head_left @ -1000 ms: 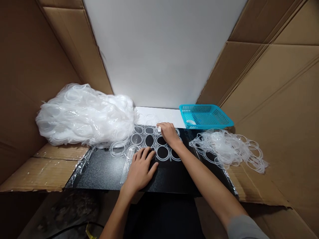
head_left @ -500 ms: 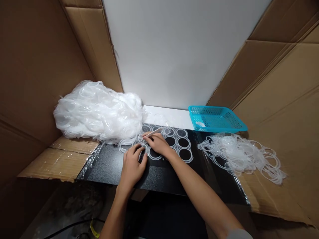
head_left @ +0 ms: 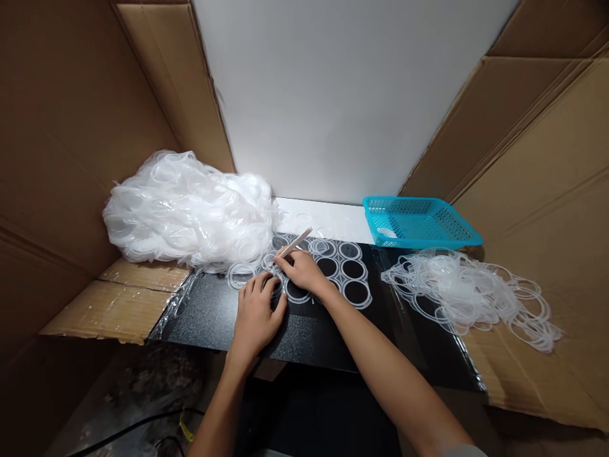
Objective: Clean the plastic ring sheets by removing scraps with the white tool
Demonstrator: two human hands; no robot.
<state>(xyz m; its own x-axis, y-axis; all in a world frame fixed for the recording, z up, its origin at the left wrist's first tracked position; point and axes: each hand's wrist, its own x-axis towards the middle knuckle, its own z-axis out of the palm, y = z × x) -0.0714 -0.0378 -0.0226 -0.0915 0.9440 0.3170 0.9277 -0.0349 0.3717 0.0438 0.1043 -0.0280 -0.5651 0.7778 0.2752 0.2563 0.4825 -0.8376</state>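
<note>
A translucent sheet of joined silicone rings lies on a black board. My right hand is closed around a thin white stick, its tip pointing down at the sheet's left edge. Beside it, my left hand rests on the board with its fingers pressed down on the left end of the sheet. The ring under both hands is partly hidden.
A big heap of white ring sheets sits at the left. Loose separated rings lie in a pile at the right. A turquoise basket stands at the back right. Cardboard walls close in both sides.
My right hand came from the sheet's far side to its left edge, beside my left hand, and the stick now shows in its grip. The view shifted left.
</note>
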